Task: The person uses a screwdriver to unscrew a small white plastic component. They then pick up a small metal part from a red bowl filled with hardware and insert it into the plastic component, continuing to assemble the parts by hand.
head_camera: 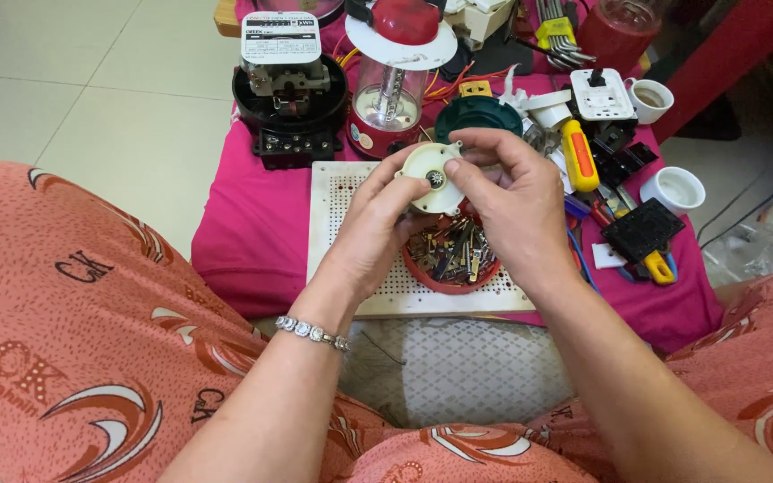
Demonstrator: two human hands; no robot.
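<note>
Both hands hold a small round white plastic part point(428, 179) with a dark toothed hub in its middle, raised above a red bowl point(447, 279) full of small screws and metal bits. My left hand point(378, 215) grips the part's left edge and underside. My right hand point(510, 192) pinches its right edge, thumb close to the hub. A beaded bracelet point(313, 333) circles my left wrist.
The bowl rests on a white perforated board point(342, 224) over a pink cloth point(252, 233). Behind stand a black electric meter point(288, 89), a red lantern point(395, 89), a green round cap point(476, 114), a yellow screwdriver point(579, 154), white switch plate point(601, 94), cups and black parts.
</note>
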